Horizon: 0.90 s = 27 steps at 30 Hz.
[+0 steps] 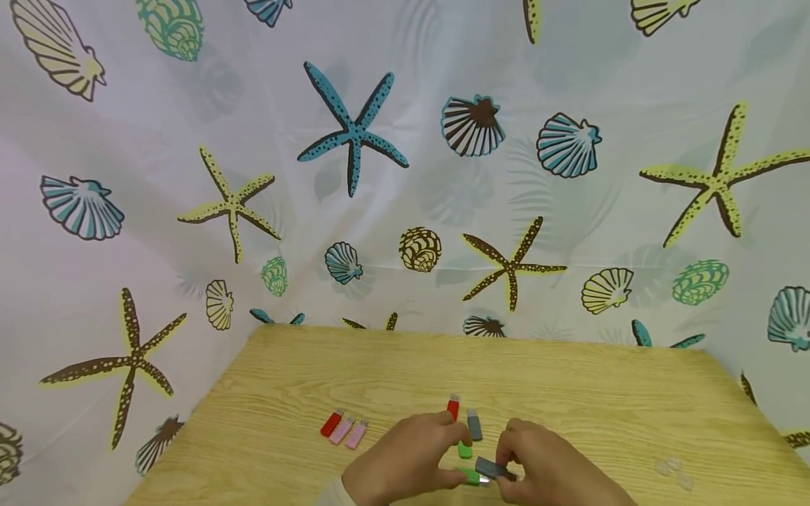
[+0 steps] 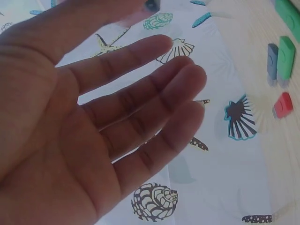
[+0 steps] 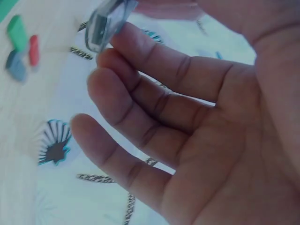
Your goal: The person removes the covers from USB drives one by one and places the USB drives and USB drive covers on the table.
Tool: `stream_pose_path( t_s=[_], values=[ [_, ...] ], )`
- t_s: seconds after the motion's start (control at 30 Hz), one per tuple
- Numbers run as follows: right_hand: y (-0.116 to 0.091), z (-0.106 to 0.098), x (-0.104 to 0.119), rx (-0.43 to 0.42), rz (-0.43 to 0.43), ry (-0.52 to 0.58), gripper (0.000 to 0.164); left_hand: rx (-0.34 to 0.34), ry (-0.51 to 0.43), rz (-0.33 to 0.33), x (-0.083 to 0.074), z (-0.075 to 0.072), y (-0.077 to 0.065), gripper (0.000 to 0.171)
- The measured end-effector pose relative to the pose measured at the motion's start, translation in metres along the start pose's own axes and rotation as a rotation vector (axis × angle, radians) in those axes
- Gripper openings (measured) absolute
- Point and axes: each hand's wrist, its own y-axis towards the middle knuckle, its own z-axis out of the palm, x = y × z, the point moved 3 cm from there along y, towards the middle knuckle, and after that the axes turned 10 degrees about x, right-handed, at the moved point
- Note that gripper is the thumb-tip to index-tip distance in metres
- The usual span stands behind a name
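My right hand (image 1: 549,464) pinches a grey USB stick (image 1: 489,469) between thumb and fingertips, just above the table. In the right wrist view the end of that USB stick (image 3: 104,28) looks clear, like a transparent cap. My left hand (image 1: 405,457) holds nothing; its thumb and index finger stand apart beside a green USB stick (image 1: 470,476) with a metal plug. Whether the thumb touches it I cannot tell. Farther back lie a second green USB stick (image 1: 465,450), a grey one (image 1: 474,426) and a red one (image 1: 453,407), partly hidden by my left hand.
Left of my hands, a red USB stick (image 1: 331,424) and two pink ones, a nearer pink stick (image 1: 356,434) among them, lie in a row. Several small clear caps (image 1: 674,464) lie at the right on the wooden table (image 1: 569,379). A shell-patterned curtain (image 1: 392,211) surrounds the table.
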Motion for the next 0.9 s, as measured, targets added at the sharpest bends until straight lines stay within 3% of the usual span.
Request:
stream_pose_path(
  t_s=[0.2,0.4,0.7,0.9],
  values=[
    [-0.003,0.001,0.016,-0.009,-0.068,-0.078,0.008,0.026,-0.004,0.051,-0.010,0.002,0.000,0.034],
    [-0.003,0.002,0.022,-0.027,-0.080,-0.137,0.011,0.037,-0.020,0.075,-0.016,0.001,0.001,0.026],
    [-0.005,0.000,0.022,-0.070,-0.088,-0.126,0.012,-0.046,0.025,0.109,-0.019,-0.004,-0.002,0.016],
    [-0.010,-0.007,0.016,-0.080,-0.014,-0.085,0.031,-0.133,0.068,0.097,-0.014,-0.012,-0.007,0.017]
  ],
)
